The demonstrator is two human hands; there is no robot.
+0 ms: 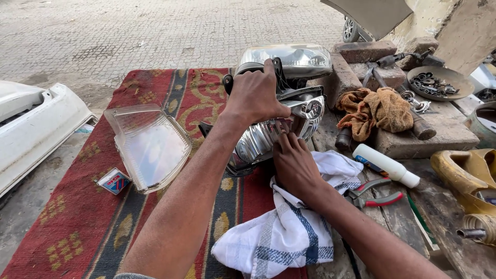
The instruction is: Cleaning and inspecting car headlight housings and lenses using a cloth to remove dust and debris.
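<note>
A car headlight housing [289, 98] with a shiny chrome reflector stands tilted on the red patterned rug [77, 227]. My left hand [254, 95] grips its upper black edge from the left. My right hand [294, 165] rests on a white and blue checked cloth [289, 232] and its fingers press against the lower chrome reflector. A clear plastic headlight lens [150, 144] lies detached on the rug to the left.
Pliers with red and grey handles [374, 194], a white tube [387, 165] and a brown rag [374, 108] lie at right among bricks [361, 51]. A dish of metal parts [439, 82] sits far right. A small box [113, 181] and a white car panel [36, 124] are left.
</note>
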